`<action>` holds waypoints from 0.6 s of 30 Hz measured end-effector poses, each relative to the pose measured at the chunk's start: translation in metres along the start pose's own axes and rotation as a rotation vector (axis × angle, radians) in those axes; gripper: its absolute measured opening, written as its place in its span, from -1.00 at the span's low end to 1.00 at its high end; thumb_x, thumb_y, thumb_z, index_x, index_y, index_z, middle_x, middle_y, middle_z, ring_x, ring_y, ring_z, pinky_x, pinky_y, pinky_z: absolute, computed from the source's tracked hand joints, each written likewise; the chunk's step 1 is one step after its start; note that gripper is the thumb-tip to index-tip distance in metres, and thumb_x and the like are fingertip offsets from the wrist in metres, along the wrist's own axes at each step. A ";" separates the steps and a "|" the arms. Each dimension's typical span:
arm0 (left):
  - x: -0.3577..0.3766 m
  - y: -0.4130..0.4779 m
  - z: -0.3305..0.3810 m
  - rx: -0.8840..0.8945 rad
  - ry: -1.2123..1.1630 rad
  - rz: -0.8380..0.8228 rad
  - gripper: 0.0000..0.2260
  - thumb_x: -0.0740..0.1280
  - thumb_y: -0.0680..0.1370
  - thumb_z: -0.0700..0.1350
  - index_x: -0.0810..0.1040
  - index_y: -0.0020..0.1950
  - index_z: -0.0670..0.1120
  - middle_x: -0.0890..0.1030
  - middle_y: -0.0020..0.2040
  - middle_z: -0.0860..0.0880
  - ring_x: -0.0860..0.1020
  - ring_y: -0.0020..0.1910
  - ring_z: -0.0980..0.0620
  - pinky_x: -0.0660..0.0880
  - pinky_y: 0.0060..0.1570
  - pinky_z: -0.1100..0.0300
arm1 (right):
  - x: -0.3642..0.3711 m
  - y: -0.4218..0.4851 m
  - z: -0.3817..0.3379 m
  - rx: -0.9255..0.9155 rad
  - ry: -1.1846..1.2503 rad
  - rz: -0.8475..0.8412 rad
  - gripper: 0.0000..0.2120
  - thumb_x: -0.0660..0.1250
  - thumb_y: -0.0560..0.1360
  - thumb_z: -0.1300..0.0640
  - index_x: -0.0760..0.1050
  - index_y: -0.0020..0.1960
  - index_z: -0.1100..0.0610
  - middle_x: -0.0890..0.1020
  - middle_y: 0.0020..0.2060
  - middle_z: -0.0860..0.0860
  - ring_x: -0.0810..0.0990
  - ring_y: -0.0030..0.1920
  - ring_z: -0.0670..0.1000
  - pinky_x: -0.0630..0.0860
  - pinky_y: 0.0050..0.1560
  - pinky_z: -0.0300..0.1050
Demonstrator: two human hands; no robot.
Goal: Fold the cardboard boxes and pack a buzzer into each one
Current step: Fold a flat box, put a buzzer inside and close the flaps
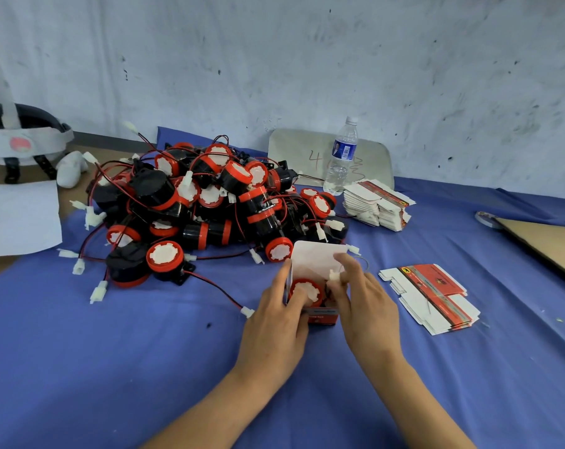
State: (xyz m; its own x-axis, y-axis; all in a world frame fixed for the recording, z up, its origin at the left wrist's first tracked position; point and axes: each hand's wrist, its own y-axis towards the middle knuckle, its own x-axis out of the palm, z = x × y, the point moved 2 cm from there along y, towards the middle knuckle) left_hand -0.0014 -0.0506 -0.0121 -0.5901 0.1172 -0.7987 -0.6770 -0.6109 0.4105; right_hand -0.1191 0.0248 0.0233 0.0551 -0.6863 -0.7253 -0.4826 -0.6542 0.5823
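Blue cloth (pixel 145 351) covers the table, and on it sits a big heap of black-and-red round buzzers (pixel 209 202) trailing thin red and black wires. Just in front of the heap's near right edge, the person holds a small red-and-white cardboard box (pixel 318 264) upright on the cloth, its white lid flap standing open toward the heap. One red-rimmed buzzer with a white face (pixel 305 291) sits in the box's mouth, not fully down by the look of it.

The left hand (pixel 274 322) grips the box's left wall, with the thumb laid across the buzzer's face. The right hand (pixel 367 306) pinches a small white plastic plug (pixel 334 276) between thumb and forefinger, above the box's right side. I take it to be this buzzer's own lead, about to be tucked in.

The trouble I would expect is the wire. If a loop stays proud of the rim, the flap will catch on it and spring back, or the thin card will bulge and crease. Pushing hard on the buzzer could also pop the bottom flaps open.

A stray white connector (pixel 247 312) from the heap lies just beside the left hand and could get dragged along. A short stack of flat printed box blanks (pixel 433 296) waits right of the heap, nearer the person.
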 end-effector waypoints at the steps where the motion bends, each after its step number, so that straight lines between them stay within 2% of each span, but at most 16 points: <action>1: 0.000 0.000 0.001 -0.001 -0.001 0.001 -0.83 0.19 0.62 -0.07 0.40 0.22 0.06 -0.10 0.58 0.09 0.24 0.44 0.05 0.55 -0.06 0.14 | -0.001 0.001 0.000 -0.010 -0.017 0.041 -0.78 0.39 0.53 0.17 0.53 0.17 0.12 0.58 -0.25 0.02 0.56 -0.22 0.11 0.44 -0.41 -0.05; 2: -0.001 0.000 0.001 -0.004 -0.001 0.000 -0.84 0.19 0.62 -0.07 0.40 0.20 0.05 -0.09 0.58 0.09 0.24 0.44 0.04 0.56 -0.07 0.14 | -0.002 0.000 -0.001 -0.054 -0.050 0.088 -0.86 0.46 0.47 0.21 0.55 0.00 0.16 0.56 -0.34 0.03 0.54 -0.31 0.12 0.40 -0.47 -0.07; 3: -0.001 0.000 0.001 -0.007 -0.001 -0.003 -0.84 0.19 0.62 -0.07 0.41 0.19 0.04 -0.09 0.58 0.08 0.24 0.44 0.04 0.56 -0.07 0.13 | -0.002 -0.001 -0.002 -0.094 -0.088 0.136 -0.85 0.51 0.41 0.25 0.54 -0.14 0.20 0.52 -0.41 0.04 0.50 -0.38 0.13 0.37 -0.52 -0.10; 6: -0.001 -0.001 0.002 -0.014 0.000 -0.013 -0.84 0.19 0.62 -0.07 0.41 0.20 0.04 -0.07 0.58 0.07 0.22 0.45 0.04 0.56 -0.07 0.12 | 0.000 -0.002 -0.002 -0.161 -0.148 0.194 -0.80 0.58 0.31 0.28 0.54 -0.29 0.21 0.54 -0.42 0.02 0.48 -0.40 0.15 0.36 -0.52 -0.14; 9: -0.001 -0.001 0.003 -0.019 0.005 -0.013 -0.86 0.20 0.62 -0.08 0.41 0.18 0.04 -0.07 0.58 0.06 0.22 0.45 0.04 0.55 -0.10 0.14 | 0.006 -0.001 0.000 -0.114 -0.154 0.160 -0.82 0.60 0.29 0.30 0.59 -0.31 0.21 0.64 -0.19 0.07 0.54 -0.29 0.18 0.41 -0.53 -0.12; 11: -0.001 -0.001 0.003 -0.018 -0.002 -0.014 -0.87 0.20 0.62 -0.07 0.42 0.17 0.04 -0.07 0.58 0.07 0.22 0.45 0.04 0.54 -0.09 0.17 | 0.007 0.000 0.002 -0.027 -0.113 0.106 -0.88 0.57 0.33 0.29 0.64 -0.31 0.18 0.62 0.08 0.09 0.55 -0.13 0.21 0.46 -0.49 -0.05; 14: -0.001 -0.001 0.002 -0.006 -0.013 -0.004 -0.86 0.20 0.62 -0.08 0.44 0.17 0.04 -0.08 0.58 0.09 0.21 0.45 0.07 0.50 -0.10 0.25 | 0.009 0.001 0.008 -0.026 -0.088 -0.018 -0.91 0.47 0.46 0.18 0.70 -0.21 0.10 0.36 0.45 0.00 0.46 0.18 0.21 0.54 -0.18 0.06; 16: -0.001 -0.001 0.002 0.016 -0.035 0.025 -0.85 0.21 0.61 -0.12 0.47 0.16 0.02 -0.04 0.59 0.11 0.21 0.45 0.09 0.44 -0.12 0.31 | 0.009 0.001 0.010 -0.052 -0.066 -0.118 -0.73 0.32 0.57 0.03 0.68 -0.20 0.10 0.09 0.53 -0.17 0.34 0.33 0.09 0.50 -0.05 0.02; 18: -0.001 0.000 0.001 0.054 -0.083 0.062 -0.78 0.23 0.61 -0.18 0.50 0.23 -0.03 0.04 0.58 0.11 0.19 0.48 0.09 0.42 0.02 0.31 | 0.008 0.001 0.010 -0.025 -0.054 -0.211 -0.62 0.18 0.61 -0.10 0.67 -0.16 0.05 -0.10 0.52 -0.28 0.22 0.39 -0.03 0.45 0.01 -0.04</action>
State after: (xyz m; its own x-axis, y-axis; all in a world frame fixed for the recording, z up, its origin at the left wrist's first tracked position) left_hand -0.0009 -0.0494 -0.0105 -0.6646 0.1463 -0.7327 -0.6595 -0.5759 0.4832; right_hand -0.1280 0.0222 0.0140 0.1051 -0.5153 -0.8506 -0.4437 -0.7898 0.4236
